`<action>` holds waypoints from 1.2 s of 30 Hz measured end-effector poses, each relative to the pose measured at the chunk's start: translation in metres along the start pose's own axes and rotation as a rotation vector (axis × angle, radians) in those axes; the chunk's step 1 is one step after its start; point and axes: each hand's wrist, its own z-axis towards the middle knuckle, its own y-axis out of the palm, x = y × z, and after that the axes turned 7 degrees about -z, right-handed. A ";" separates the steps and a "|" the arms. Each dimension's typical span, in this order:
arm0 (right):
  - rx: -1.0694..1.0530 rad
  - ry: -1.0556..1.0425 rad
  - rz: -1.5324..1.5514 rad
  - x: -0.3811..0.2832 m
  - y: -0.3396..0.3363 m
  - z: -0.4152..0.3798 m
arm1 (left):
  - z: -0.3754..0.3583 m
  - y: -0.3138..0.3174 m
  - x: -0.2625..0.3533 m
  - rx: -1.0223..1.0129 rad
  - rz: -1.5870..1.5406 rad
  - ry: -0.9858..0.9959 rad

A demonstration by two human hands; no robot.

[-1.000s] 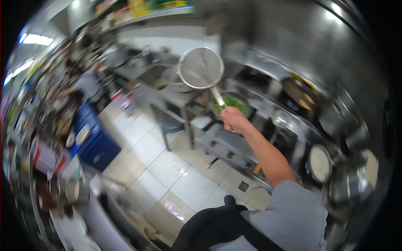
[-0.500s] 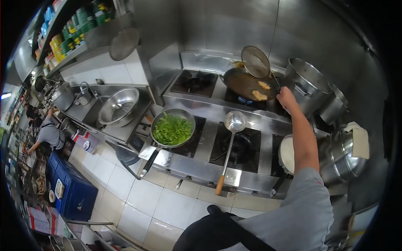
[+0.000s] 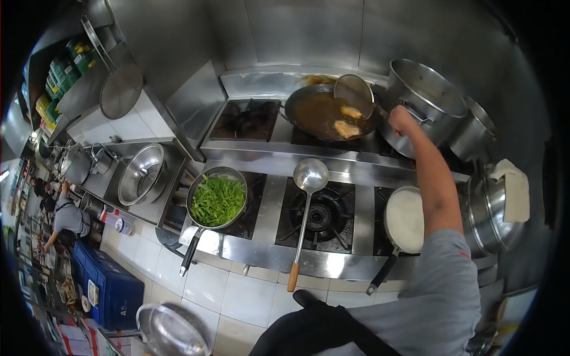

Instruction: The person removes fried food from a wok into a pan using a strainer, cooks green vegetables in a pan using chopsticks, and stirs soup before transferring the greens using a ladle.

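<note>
Grey-shirted co-worker [image 3: 70,218]: bent forward, just beyond the blue bin.
Blue bin [image 3: 119,296]: standing on the tiled floor [image 3: 243,299].
Hanging strainer [image 3: 121,92]: round mesh, handle uppermost.
Steel bowl [image 3: 132,181]: wide, tipped towards the viewer beside the stove [image 3: 332,261].
Mesh basket [image 3: 169,332]: cut by the lower edge of view; its support is hidden.
Left hand: outside the view; whether open or closed cannot be told.
Greens [image 3: 217,202]: cut leaves heaped in a black-handled pan, front row of burners.
Ladle [image 3: 310,176]: lying across the middle front burner, wooden grip overhanging the stove edge.
Wok [image 3: 300,98]: on the back row, containing brown liquid.
Golden pieces [image 3: 346,129]: two, in the right part of the wok.
Held strainer [image 3: 351,90]: tilted at the wok's right side, close to the golden pieces; contact with the liquid is unclear.
Right hand [image 3: 402,120]: closed round the held strainer's handle, right of the wok.
White-filled pan [image 3: 405,219]: front row, partly covered by the right forearm.
Tall pot [image 3: 427,83]: uncovered, just behind the right hand.
Cloth [image 3: 515,193]: pale, draped over steel vessels at far right.
</note>
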 end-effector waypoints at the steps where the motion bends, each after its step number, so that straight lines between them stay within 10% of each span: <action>1: 0.001 0.006 0.005 0.004 -0.003 -0.003 | 0.011 0.014 0.015 0.070 0.661 0.558; 3: -0.146 0.106 0.383 0.008 -0.014 -0.010 | 0.022 0.075 0.086 0.029 -0.950 -0.304; 6: -0.272 0.068 0.500 0.012 -0.024 -0.028 | 0.011 0.150 0.172 -0.218 -0.494 0.131; 13: -0.538 0.175 0.664 0.018 -0.019 -0.049 | -0.001 0.299 0.316 -0.750 -0.656 0.006; 25: -0.603 0.103 0.909 0.055 0.007 -0.071 | -0.002 0.492 0.433 -0.751 -0.529 0.147; 36: -0.446 0.033 0.798 0.049 -0.036 -0.183 | -0.017 0.520 0.475 -0.789 -0.597 0.032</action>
